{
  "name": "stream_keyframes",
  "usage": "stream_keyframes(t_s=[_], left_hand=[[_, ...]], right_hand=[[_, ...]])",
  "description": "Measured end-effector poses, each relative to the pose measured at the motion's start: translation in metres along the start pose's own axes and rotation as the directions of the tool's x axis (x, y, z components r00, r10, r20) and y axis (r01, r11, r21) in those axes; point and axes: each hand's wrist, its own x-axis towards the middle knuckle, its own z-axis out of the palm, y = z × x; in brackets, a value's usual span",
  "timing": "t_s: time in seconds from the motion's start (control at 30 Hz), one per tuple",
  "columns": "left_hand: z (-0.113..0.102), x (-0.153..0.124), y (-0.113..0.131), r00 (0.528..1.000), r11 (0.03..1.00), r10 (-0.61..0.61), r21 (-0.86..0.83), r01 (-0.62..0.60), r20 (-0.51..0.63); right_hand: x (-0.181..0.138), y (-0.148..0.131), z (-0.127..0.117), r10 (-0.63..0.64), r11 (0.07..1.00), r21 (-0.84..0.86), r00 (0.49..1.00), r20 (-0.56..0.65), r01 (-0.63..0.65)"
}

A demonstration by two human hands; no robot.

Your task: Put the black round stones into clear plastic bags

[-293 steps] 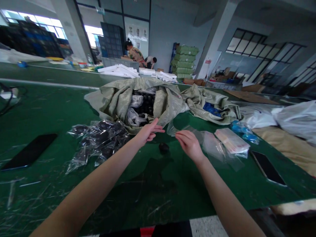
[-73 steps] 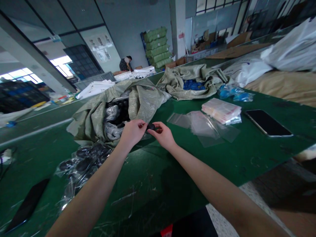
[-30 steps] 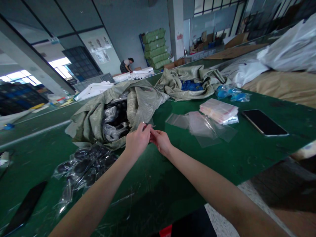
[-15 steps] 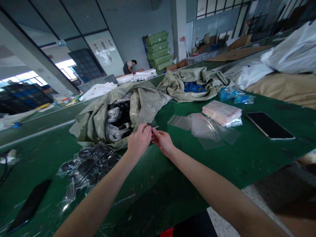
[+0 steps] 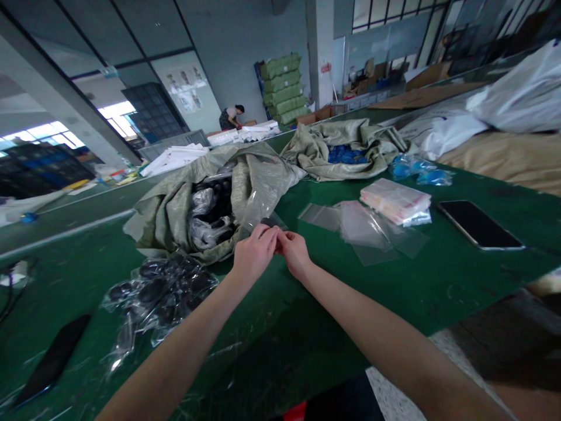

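My left hand and my right hand meet over the table in front of the woven sack, fingers pinched together. Between them is a clear plastic bag, with a small dark round piece showing above my left fingers; the fingers hide most of both. Left of my hands lies a pile of black round pieces in clear bags. The open woven sack behind holds more black pieces, some wrapped in clear plastic. Flat clear bags are spread to the right of my hands.
A stack of clear bags lies beside a phone on the green table. Another dark phone-like slab is at left. A second sack holds blue pieces; bagged blue pieces lie nearby. A person bends over far back.
Both my hands have shifted slightly right and closer together. More of the dark round piece now shows above my left fingers.
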Motion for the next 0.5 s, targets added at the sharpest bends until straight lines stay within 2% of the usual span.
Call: stream_keyframes(t_s=[0.13, 0.23, 0.4, 0.5], left_hand=[[-0.004, 0.002, 0.008, 0.999, 0.998, -0.014, -0.054, 0.016, 0.051], [-0.009, 0.008, 0.013, 0.998, 0.991, -0.041, -0.126, 0.047, 0.049], [-0.025, 0.029, -0.003, 0.983, 0.945, -0.169, -0.273, 0.181, 0.069], [-0.034, 0.037, -0.019, 0.966, 0.916, -0.218, -0.313, 0.252, 0.141]], right_hand=[[-0.001, -0.005, -0.004, -0.076, 0.973, -0.222, 0.993, -0.093, 0.054], [-0.003, -0.011, -0.007, -0.175, 0.861, -0.502, 0.974, -0.144, 0.081], [-0.009, -0.022, -0.006, -0.314, 0.603, -0.762, 0.948, 0.045, 0.236], [-0.011, -0.027, -0.005, -0.454, 0.410, -0.854, 0.884, 0.112, 0.319]])
